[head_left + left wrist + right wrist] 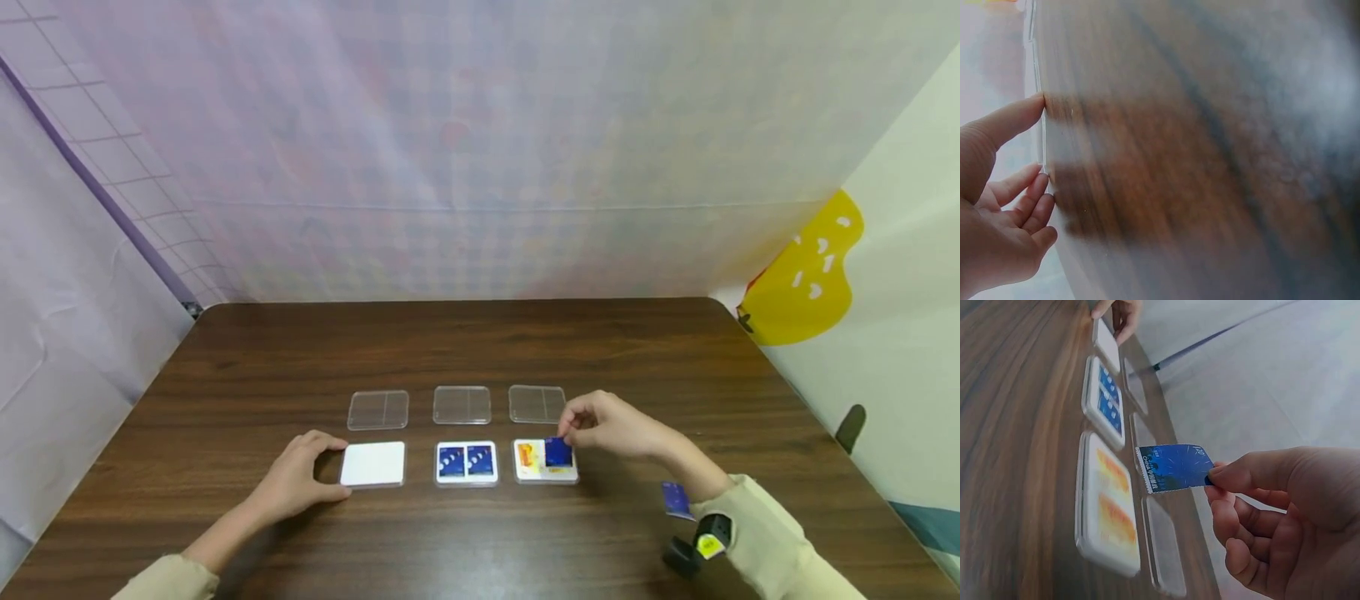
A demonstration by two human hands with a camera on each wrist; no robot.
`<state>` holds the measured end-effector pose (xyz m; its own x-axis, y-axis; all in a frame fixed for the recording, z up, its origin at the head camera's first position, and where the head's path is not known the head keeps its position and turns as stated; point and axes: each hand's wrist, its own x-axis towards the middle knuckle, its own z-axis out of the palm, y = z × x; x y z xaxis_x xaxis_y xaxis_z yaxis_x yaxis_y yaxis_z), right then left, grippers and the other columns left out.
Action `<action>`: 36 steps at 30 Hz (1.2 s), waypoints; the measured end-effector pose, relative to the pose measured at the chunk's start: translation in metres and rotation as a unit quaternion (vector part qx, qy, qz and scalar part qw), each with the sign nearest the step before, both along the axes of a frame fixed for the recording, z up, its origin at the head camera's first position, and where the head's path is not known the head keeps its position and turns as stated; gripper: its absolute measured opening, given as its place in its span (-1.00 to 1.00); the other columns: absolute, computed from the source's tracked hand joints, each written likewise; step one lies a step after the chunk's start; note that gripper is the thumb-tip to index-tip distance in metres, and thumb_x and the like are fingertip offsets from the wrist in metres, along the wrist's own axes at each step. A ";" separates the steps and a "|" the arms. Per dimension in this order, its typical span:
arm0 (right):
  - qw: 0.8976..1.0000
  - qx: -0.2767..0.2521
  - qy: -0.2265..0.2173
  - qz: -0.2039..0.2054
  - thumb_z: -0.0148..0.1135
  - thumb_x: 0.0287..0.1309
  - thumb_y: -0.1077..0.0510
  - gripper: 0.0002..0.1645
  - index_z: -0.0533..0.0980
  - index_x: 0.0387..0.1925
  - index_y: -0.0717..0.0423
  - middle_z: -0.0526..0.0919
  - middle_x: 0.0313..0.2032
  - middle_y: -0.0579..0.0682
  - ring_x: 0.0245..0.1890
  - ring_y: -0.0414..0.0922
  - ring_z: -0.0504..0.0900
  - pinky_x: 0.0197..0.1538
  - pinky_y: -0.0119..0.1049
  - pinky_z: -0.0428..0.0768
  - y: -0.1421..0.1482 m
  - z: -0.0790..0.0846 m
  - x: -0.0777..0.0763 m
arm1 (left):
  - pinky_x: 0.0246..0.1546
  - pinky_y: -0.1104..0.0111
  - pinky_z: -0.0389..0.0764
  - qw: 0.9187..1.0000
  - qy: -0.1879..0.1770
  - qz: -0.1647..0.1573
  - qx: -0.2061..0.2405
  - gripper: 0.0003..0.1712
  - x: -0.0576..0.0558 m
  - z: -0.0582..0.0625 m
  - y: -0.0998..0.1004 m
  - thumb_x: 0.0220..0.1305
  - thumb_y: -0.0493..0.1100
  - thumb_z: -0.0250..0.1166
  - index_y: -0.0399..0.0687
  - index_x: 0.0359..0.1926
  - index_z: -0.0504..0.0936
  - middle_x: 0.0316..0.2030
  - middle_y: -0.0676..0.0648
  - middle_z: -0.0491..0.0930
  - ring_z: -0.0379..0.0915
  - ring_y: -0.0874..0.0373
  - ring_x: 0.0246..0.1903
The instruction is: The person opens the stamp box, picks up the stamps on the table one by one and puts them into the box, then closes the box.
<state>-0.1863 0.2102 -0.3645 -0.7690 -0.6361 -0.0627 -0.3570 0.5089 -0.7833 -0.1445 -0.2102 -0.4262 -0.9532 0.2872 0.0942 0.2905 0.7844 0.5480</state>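
My right hand (611,425) pinches a blue postage stamp (1175,467) between thumb and index finger. The stamp is held above the right-hand flat case (1091,512), which shows yellow and orange pictures on white. At the left-hand white case (373,464), my left hand (300,475) grips the near and far corners of its left end with thumb and fingertips. Only a thin edge of this case shows in the left wrist view. Between the two hands lies the middle case (466,479) with two blue stamps (452,462) side by side in it.
Three clear plastic lids lie behind the cases: a left lid (378,410), a middle lid (462,405) and a right lid (537,404). A blue-purple stamp-like piece (677,500) lies on the brown table (450,342) by my right wrist. Cloth curtains (450,150) hang behind.
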 end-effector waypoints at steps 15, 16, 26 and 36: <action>0.998 -0.019 0.014 0.051 0.17 -0.01 0.38 -0.94 0.55 -0.45 0.24 0.60 -0.49 -0.02 -0.48 -0.28 0.51 -0.37 -0.43 0.54 -0.070 -0.001 -0.017 | -0.03 -0.06 0.38 1.000 0.000 -0.001 0.002 -0.35 -0.001 0.000 0.001 -0.27 -0.12 0.51 -0.29 -0.08 0.53 -0.11 -0.19 0.49 0.34 -0.17 -0.05; 0.998 -0.020 0.013 0.050 0.17 -0.02 0.38 -0.93 0.55 -0.46 0.24 0.61 -0.50 -0.01 -0.49 -0.29 0.51 -0.38 -0.44 0.54 -0.075 -0.001 -0.018 | -0.03 -0.05 0.38 1.000 0.001 -0.001 0.001 -0.35 -0.001 0.000 0.001 -0.27 -0.12 0.51 -0.29 -0.08 0.53 -0.12 -0.19 0.49 0.34 -0.17 -0.05; 0.998 -0.038 0.007 0.051 0.17 -0.06 0.40 -0.93 0.55 -0.46 0.29 0.61 -0.54 -0.01 -0.55 -0.35 0.47 -0.42 -0.50 0.49 -0.122 -0.006 -0.024 | -0.03 -0.06 0.38 1.000 0.001 -0.002 -0.001 -0.35 0.000 0.001 0.000 -0.28 -0.12 0.51 -0.29 -0.09 0.53 -0.13 -0.18 0.49 0.34 -0.17 -0.06; 0.998 -0.059 -0.015 0.031 0.20 -0.07 0.41 -0.94 0.56 -0.46 0.30 0.58 -0.56 -0.04 -0.58 -0.35 0.44 -0.44 -0.53 0.47 -0.164 -0.019 -0.028 | -0.04 -0.05 0.39 1.000 0.004 0.000 -0.007 -0.33 -0.001 0.000 0.000 -0.30 -0.10 0.52 -0.27 -0.09 0.54 -0.13 -0.18 0.49 0.35 -0.16 -0.06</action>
<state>-0.2138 0.0465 -0.3840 -0.7263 -0.6874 -0.0070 -0.3609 0.3899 -0.8472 -0.1453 -0.2098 -0.4263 -0.9524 0.2888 0.0979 0.2951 0.7921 0.5343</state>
